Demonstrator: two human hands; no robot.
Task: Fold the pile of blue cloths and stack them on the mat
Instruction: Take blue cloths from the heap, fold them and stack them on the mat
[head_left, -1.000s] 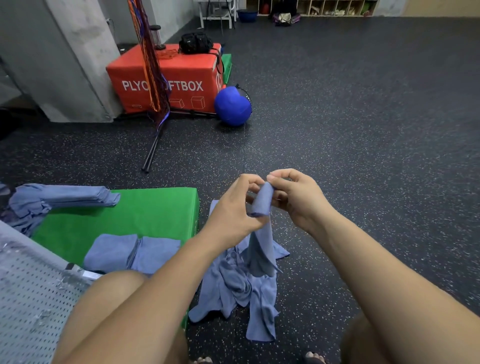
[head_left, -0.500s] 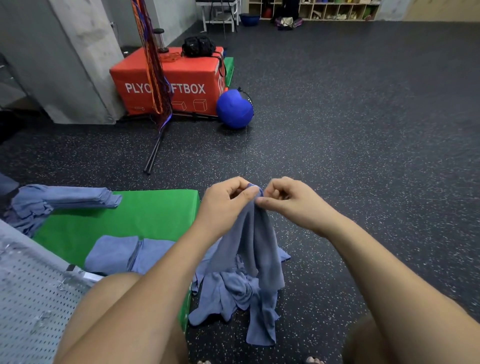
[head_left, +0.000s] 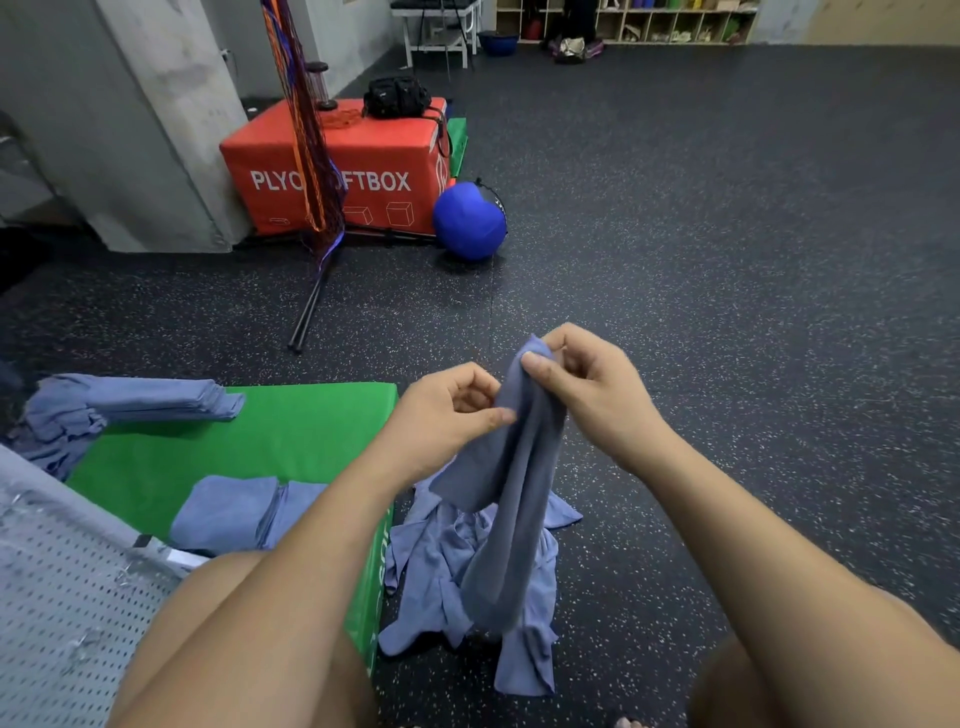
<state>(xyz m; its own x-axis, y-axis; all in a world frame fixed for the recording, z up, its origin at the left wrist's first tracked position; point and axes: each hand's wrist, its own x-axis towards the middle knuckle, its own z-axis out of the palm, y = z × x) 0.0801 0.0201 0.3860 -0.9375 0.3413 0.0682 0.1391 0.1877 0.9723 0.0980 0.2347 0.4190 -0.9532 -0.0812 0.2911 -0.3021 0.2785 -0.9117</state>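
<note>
While left hand (head_left: 447, 415) stayed, right hand (head_left: 587, 384) raised cloth (head_left: 514, 499).

The top edge of the cloth (head_left: 514, 493) is hidden inside the pinching fingers of the left hand (head_left: 447, 421) and the right hand (head_left: 587, 379). Its hanging length covers the middle of the pile (head_left: 431, 577) on the floor. The left forearm hides one end of the folded cloths (head_left: 234, 512) and most of the white lettering on the side of the mat (head_left: 291, 431). Hanging cords (head_left: 311, 135) cover some letters on the red box (head_left: 374, 156). What the shelf (head_left: 649, 23) holds is too small to tell, and the top edge cuts it off.
</note>
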